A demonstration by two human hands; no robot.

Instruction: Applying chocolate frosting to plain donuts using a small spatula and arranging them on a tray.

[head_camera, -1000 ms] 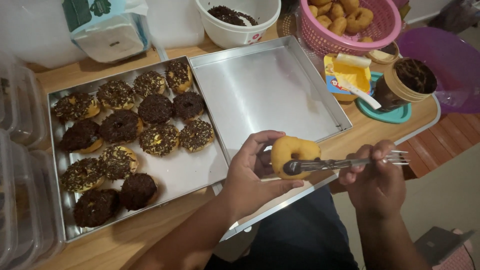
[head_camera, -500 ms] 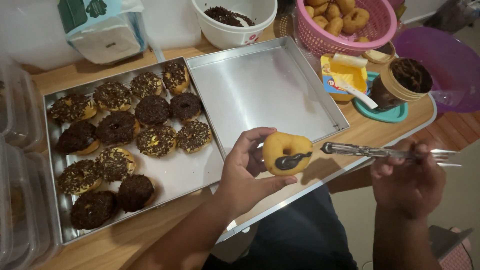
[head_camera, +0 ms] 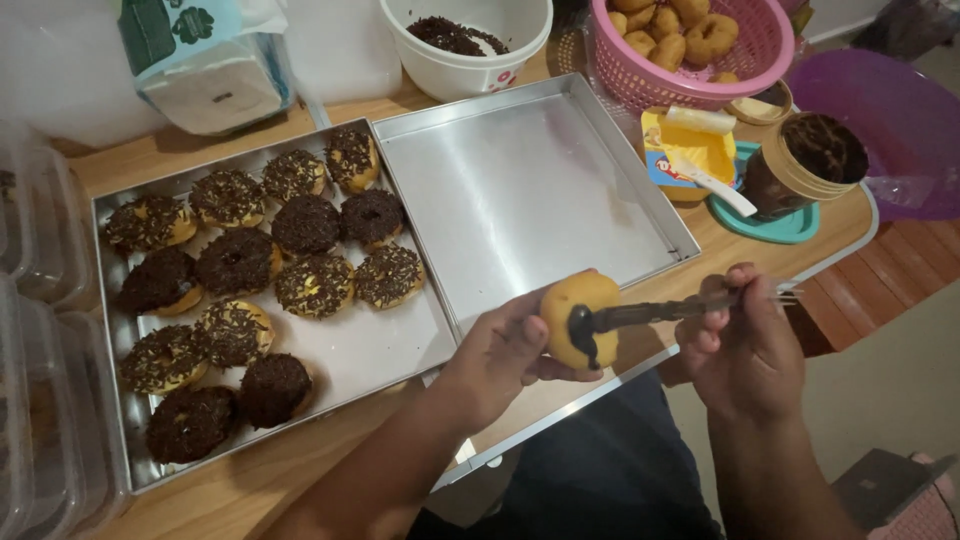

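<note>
A plain donut is gripped in the fingers of the left hand, low in the middle of the view over the near edge of the empty tray. A fork is pinched by its tine end in the clenched fingers of the right hand, at 3 o'clock of the donut; its chocolate-coated handle is laid on the donut's face. At 9 o'clock of the hands, a second tray is filled with thirteen sprinkled donuts. At 12 o'clock one white bowl of sprinkles is seen, at 1 o'clock one pink basket of plain donuts, more than five but not countable. One open chocolate jar is set at 2 o'clock.
</note>
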